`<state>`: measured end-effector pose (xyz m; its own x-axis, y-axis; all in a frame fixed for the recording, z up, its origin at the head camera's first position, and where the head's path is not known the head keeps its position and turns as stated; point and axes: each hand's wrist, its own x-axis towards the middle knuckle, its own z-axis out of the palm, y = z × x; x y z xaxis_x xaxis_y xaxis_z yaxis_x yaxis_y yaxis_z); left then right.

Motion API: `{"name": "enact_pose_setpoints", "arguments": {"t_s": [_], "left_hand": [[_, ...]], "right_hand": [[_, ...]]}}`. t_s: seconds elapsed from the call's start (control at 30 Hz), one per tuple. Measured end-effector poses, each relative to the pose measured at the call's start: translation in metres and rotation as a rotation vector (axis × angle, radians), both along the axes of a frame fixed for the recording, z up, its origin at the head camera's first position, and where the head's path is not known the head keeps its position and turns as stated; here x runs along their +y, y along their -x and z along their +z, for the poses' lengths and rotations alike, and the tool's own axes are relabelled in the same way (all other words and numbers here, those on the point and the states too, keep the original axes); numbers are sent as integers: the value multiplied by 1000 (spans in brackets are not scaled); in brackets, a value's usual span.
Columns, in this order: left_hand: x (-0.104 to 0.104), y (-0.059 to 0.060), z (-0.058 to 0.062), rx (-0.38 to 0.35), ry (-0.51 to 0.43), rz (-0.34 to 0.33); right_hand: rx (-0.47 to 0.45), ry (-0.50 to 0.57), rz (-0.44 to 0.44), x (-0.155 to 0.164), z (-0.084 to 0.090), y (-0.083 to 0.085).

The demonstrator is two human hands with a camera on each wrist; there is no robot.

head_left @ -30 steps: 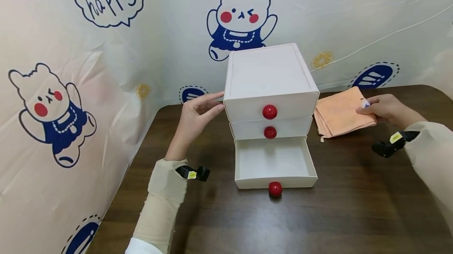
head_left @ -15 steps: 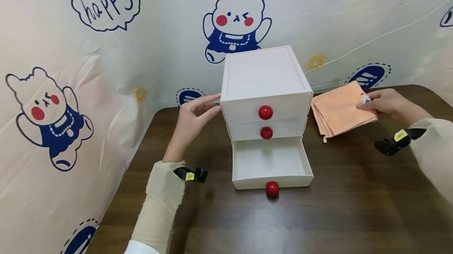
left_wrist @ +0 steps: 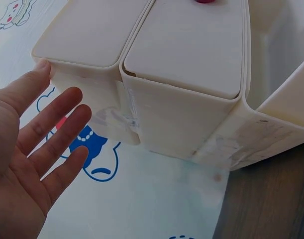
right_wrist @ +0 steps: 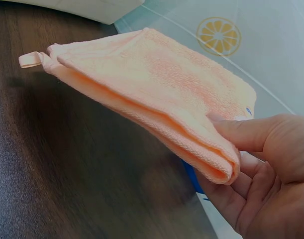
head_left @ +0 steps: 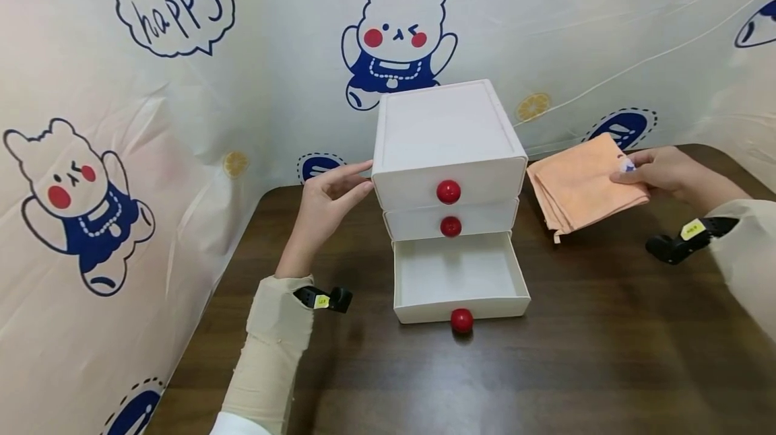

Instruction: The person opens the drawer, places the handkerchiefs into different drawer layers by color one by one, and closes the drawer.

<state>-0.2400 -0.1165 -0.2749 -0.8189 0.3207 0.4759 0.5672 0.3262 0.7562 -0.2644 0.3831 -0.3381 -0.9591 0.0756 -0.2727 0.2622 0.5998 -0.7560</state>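
A white three-drawer cabinet with red knobs stands mid-table. Its bottom drawer is pulled out and holds nothing. My left hand lies with straight fingers against the cabinet's left side; the left wrist view shows the left hand spread flat, fingertips at the cabinet wall. To the right of the cabinet my right hand pinches the right edge of a folded orange towel. In the right wrist view the right hand has its thumb on top and fingers under the towel, whose held edge is raised.
The dark wooden table is backed by a white cartoon-bear curtain that also runs along the left side. Black wrist cameras sit on both sleeves. The red knob of the open drawer juts toward me.
My right hand has lifted the towel's edge slightly and drawn it a little toward the back. The left hand stays on the cabinet's side. The view has shifted a bit.
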Motion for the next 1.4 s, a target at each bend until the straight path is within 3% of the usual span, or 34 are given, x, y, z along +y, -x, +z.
{"name": "enact_pose_setpoints", "arguments": {"t_s": [0.87, 1.4], "left_hand": [[0, 0, -1, 9, -6, -4], [-1, 4, -4, 3, -24, -19]], "right_hand": [[27, -2, 34, 4, 20, -29], [27, 15, 79, -6, 28, -37]]}}
